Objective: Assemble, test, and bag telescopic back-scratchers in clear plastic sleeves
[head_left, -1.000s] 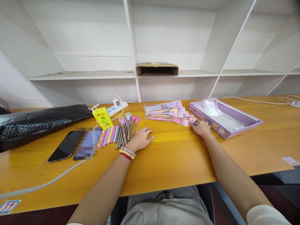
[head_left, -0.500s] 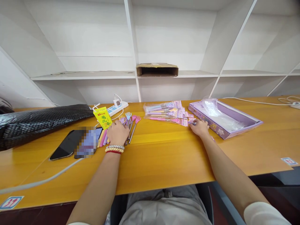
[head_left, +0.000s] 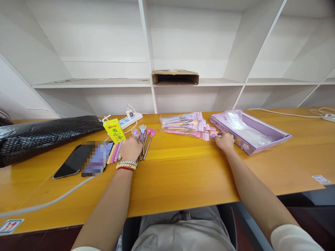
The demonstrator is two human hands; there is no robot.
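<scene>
Pastel tubes (head_left: 113, 153) and claw-headed sticks (head_left: 148, 145) are laid on the bench (head_left: 183, 181), half covered by the left hand (head_left: 131, 149); tbh its grip can't be told. Little cards (head_left: 213, 134) are touched by the right hand (head_left: 225, 141), grip unclear too, purple box (head_left: 242, 144) parked beside.

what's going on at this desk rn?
A person sits with both hands at a table. The left hand is over the coloured sticks and loose claw-headed rods; its grip is hidden. The right hand is at the label end of the bagged rods, beside an open purple box; whether it pinches anything is unclear.
</scene>
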